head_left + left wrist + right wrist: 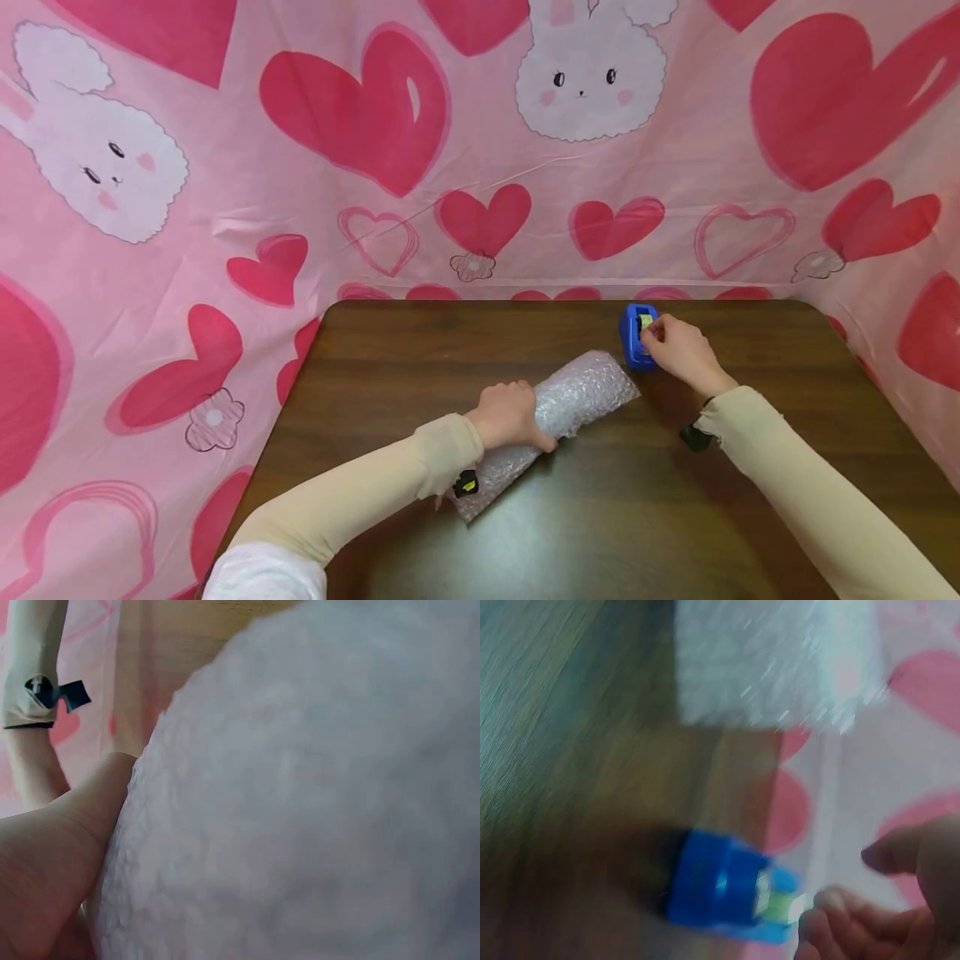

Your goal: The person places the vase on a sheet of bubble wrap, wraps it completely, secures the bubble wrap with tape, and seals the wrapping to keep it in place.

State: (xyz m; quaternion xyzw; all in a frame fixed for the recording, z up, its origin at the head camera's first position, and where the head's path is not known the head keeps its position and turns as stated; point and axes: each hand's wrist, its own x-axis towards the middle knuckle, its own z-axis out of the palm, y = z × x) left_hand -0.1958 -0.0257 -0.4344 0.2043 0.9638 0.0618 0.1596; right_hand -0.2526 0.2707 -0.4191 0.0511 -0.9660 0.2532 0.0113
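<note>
A roll of bubble wrap (581, 393) lies slantwise on the brown table. My left hand (508, 417) grips it across the middle, thumb along the near side and fingers over the far side. In the left wrist view the wrap (300, 787) fills most of the picture beside the hand. Toward the back right stands a blue tape dispenser (632, 348) with a yellowish-green roll of tape (645, 322). My right hand (684, 354) is at the dispenser. In the right wrist view its fingertips (829, 900) are right at the tape, while the thumb (892, 853) stands apart from them.
The dark wooden table (420, 333) has its far edge just behind the dispenser. A pink cloth (300, 183) with hearts and rabbits hangs behind and along both sides. The far end of the wrap lies close to the dispenser.
</note>
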